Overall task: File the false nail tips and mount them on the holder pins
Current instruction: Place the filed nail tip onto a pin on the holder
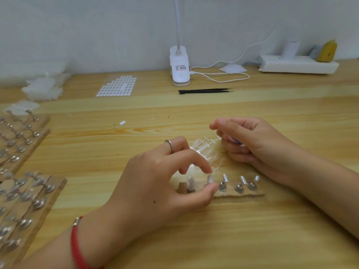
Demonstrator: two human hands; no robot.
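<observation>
Pale wood desk (194,239) against a plain white wall.

- **Left hand** (155,183), centre: thumb and forefinger pinch a clear nail tip (210,179) at a pin of the holder strip (242,194), which lies at 3 o'clock of the thumb.
- **Right hand** (252,144), 1 o'clock of the left: fingers curled round a sprue of nail tips (204,147). A purple-tinted item sits in the same grip; whether it is the file cannot be told.
- **Step, as judged:** mounting. Three pins (222,186) at 3 o'clock appear unfilled. The next move calls for seating this tip squarely, then detaching another from the sprue.
- **Outward:** black tweezers (206,91) and clip lamp (179,66) at 12 o'clock; adhesive tab sheet (117,86) at 11; filled holder strips (25,191) at 9.
</observation>
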